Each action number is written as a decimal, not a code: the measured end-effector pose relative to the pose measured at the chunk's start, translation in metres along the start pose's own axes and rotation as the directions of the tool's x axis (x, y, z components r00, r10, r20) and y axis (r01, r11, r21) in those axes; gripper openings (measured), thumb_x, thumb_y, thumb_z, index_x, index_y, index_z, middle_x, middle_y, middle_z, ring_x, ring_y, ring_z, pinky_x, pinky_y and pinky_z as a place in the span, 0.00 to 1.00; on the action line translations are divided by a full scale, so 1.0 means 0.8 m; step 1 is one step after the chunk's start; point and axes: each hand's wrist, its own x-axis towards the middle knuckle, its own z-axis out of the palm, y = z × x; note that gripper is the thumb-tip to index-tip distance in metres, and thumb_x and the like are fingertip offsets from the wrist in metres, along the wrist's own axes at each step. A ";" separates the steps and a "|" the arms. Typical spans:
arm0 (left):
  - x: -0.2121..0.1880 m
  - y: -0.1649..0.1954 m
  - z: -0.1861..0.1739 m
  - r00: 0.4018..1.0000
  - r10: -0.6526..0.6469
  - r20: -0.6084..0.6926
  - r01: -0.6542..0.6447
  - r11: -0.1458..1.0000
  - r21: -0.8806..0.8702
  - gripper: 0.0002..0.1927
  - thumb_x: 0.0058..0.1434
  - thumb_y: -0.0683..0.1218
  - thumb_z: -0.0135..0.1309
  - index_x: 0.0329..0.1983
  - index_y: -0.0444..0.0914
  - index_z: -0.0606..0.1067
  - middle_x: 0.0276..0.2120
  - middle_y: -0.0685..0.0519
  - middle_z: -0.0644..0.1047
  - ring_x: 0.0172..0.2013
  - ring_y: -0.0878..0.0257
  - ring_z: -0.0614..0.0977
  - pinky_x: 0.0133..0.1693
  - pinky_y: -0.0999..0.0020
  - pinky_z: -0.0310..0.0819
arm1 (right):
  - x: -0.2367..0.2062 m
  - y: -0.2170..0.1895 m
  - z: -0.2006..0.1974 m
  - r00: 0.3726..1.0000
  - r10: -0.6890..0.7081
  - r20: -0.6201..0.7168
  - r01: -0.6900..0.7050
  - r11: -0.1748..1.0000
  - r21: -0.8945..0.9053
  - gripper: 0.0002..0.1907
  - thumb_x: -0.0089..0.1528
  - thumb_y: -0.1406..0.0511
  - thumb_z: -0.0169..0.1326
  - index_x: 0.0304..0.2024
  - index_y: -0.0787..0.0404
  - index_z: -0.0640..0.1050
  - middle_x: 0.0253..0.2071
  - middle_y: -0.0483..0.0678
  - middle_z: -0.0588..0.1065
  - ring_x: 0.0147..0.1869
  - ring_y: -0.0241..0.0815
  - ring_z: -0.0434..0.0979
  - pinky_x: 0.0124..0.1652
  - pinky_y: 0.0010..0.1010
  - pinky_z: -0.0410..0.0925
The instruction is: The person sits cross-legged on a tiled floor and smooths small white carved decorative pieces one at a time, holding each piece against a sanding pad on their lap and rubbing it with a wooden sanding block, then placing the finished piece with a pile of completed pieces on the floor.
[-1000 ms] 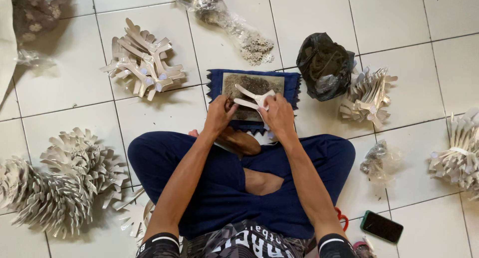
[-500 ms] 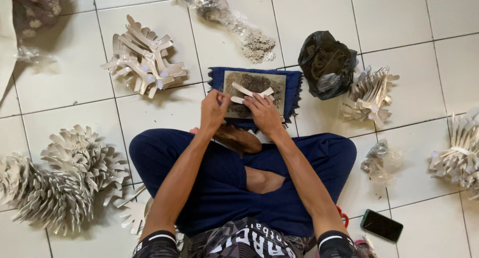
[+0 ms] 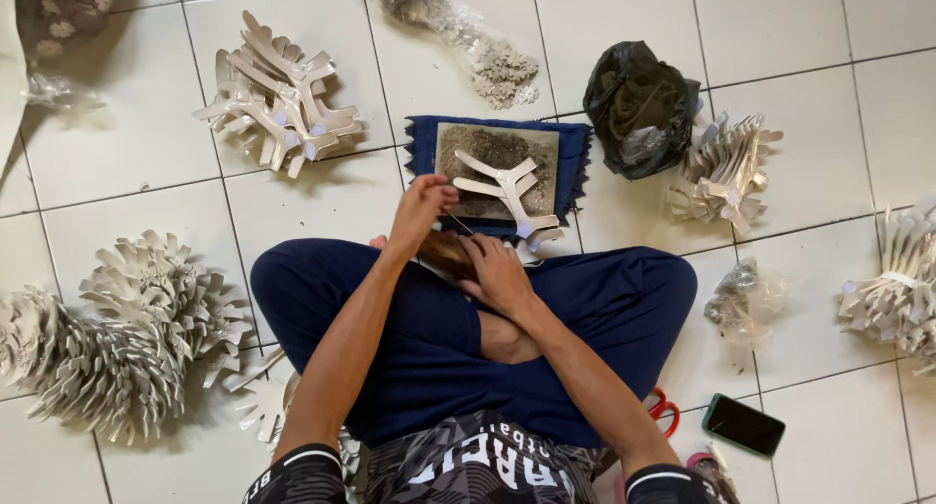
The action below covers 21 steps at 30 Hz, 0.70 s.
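From my feed, far left on the tiled floor (image 3: 799,21) I see a fanned heap of pale cut-out pieces (image 3: 107,338), and above it a smaller stack of branched cut-outs (image 3: 278,95).

Next comes my left hand (image 3: 421,212). Its forearm runs up from the lower left across the crossed legs in dark blue trousers (image 3: 429,348), elbow low, wrist bent slightly upward. The grip looks pressed together at the fingertips, pinching what appears to be a thin thread or wire (image 3: 456,219) that slants down to the right; it is too fine for me to be sure of it.

Just right of that sits my right hand (image 3: 499,270), its forearm coming in from the lower right and crossing over the lap. The fingers curl down over a brown object (image 3: 447,253) resting at the knees; I cannot tell whether the grip truly closes on it or only lies on top.

Just beyond both hands, a white branched piece (image 3: 507,187) lies flat on a dark speckled board (image 3: 468,148), which rests on a folded blue cloth (image 3: 575,163). Neither hand touches the piece.

Further right I see a crumpled black bag (image 3: 639,104), another stack of cut-outs (image 3: 726,173), a clear plastic bag (image 3: 741,299), a phone (image 3: 743,424) and one more bundle (image 3: 892,294) at the edge.
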 end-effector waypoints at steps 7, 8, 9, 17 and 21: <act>-0.023 -0.010 0.007 0.953 0.175 0.248 -0.276 0.838 0.470 0.21 0.58 0.32 0.57 0.54 0.29 0.67 0.42 0.43 0.80 0.43 0.57 0.86 0.44 0.65 0.80 | 0.016 0.015 0.021 0.988 0.100 0.119 -0.105 0.994 0.032 0.45 0.42 0.59 0.73 0.59 0.65 0.69 0.54 0.59 0.68 0.55 0.60 0.70 0.48 0.47 0.70; -0.025 -0.008 0.007 0.948 0.183 0.262 -0.294 0.818 0.494 0.19 0.57 0.32 0.58 0.51 0.30 0.69 0.41 0.43 0.81 0.43 0.57 0.86 0.44 0.65 0.81 | 0.015 0.017 0.023 0.990 0.098 0.106 -0.105 0.993 0.061 0.45 0.42 0.60 0.72 0.59 0.65 0.69 0.54 0.59 0.68 0.54 0.61 0.71 0.48 0.48 0.70; -0.028 -0.007 0.006 0.943 0.187 0.277 -0.310 0.798 0.517 0.18 0.56 0.32 0.58 0.49 0.31 0.72 0.40 0.43 0.82 0.42 0.56 0.86 0.44 0.65 0.81 | 0.013 0.019 0.024 0.991 0.099 0.093 -0.108 0.990 0.091 0.44 0.43 0.60 0.72 0.59 0.64 0.69 0.53 0.59 0.68 0.54 0.61 0.71 0.48 0.48 0.70; -0.028 0.005 0.004 0.918 0.053 0.393 -0.272 0.806 0.526 0.11 0.58 0.37 0.58 0.44 0.35 0.82 0.37 0.46 0.85 0.39 0.57 0.87 0.44 0.65 0.81 | 0.014 0.034 0.028 0.980 0.088 0.180 -0.121 0.976 0.182 0.44 0.44 0.55 0.70 0.57 0.67 0.70 0.56 0.64 0.69 0.56 0.66 0.73 0.52 0.48 0.70; -0.027 0.001 0.005 0.901 0.089 0.425 -0.335 0.765 0.550 0.14 0.54 0.35 0.55 0.44 0.35 0.80 0.37 0.46 0.85 0.40 0.56 0.87 0.44 0.65 0.81 | 0.012 0.036 0.026 0.945 0.157 0.285 -0.212 0.962 0.172 0.44 0.45 0.54 0.69 0.59 0.66 0.71 0.53 0.62 0.73 0.58 0.63 0.73 0.55 0.48 0.69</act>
